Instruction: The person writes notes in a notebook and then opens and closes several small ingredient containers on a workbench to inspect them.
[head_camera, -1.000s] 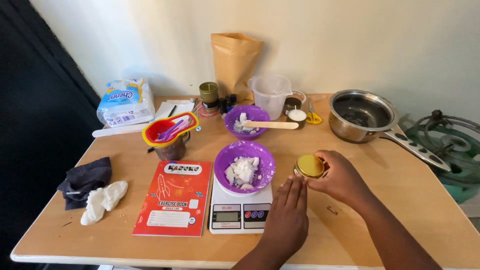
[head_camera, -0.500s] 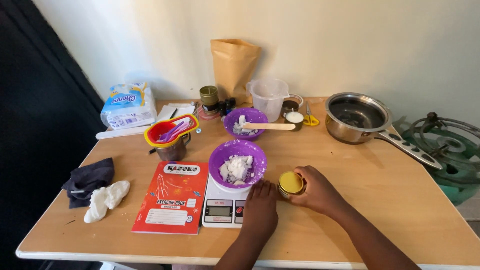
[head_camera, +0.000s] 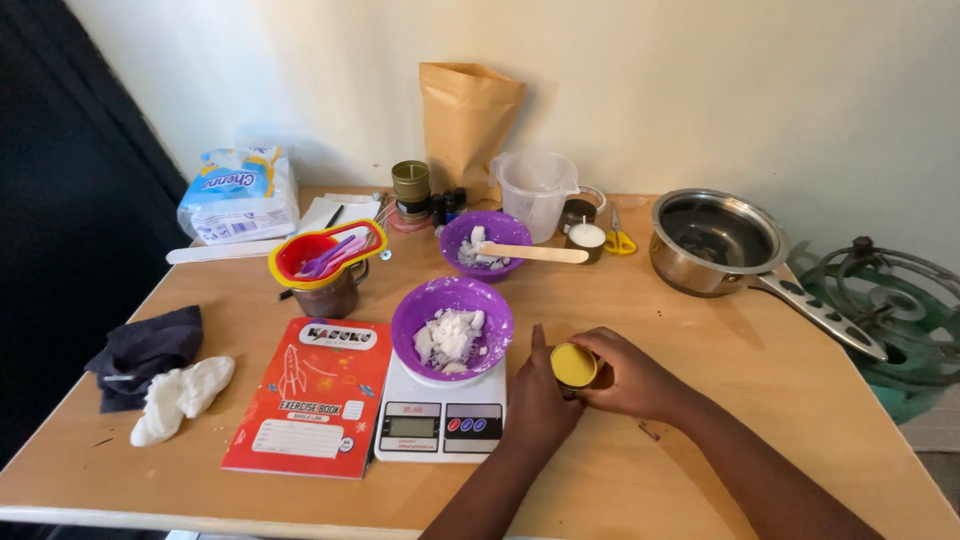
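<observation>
- Gold-lidded tin (head_camera: 574, 365) sits on the wooden table (head_camera: 700, 440), just right of the white scale (head_camera: 440, 415).
- Right hand (head_camera: 635, 375) wraps around the tin's side, grasping it.
- Left hand (head_camera: 540, 400) presses against its other side, thumb up.
- On the scale stands a purple bowl (head_camera: 452, 325) of white chunks.
- A red exercise book (head_camera: 310, 395) lies left of the scale; a steel pan (head_camera: 715, 240) sits far right.
</observation>
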